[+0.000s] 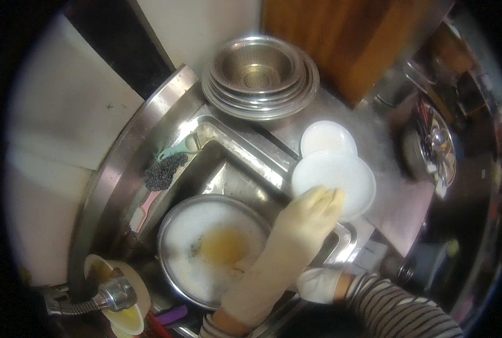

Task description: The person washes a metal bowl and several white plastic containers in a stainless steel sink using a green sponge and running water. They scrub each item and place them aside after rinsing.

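My left hand point(312, 215), in a cream rubber glove, reaches up and to the right across the sink. Its bunched fingers grip the near part of a large white plate point(354, 179), which overlaps a smaller white plate point(328, 137) on the steel counter. My right hand point(318, 285), also gloved, is beside my left forearm near the sink's front edge; its fingers are hidden, so its hold cannot be seen. Left of my forearm, in the sink point(242, 179), stands a round metal basin point(165, 249) of foamy water point(208, 215) with a blurred yellowish-brown patch.
Nested metal bowls point(255, 99) stand behind the sink. Along its left ledge lie a green-handled brush point(183, 145), a dark wire scourer point(164, 171) and a pink-handled brush point(147, 207). A flexible faucet point(117, 291) hangs over pale bowls point(137, 279). Spoons point(443, 143) stand at right.
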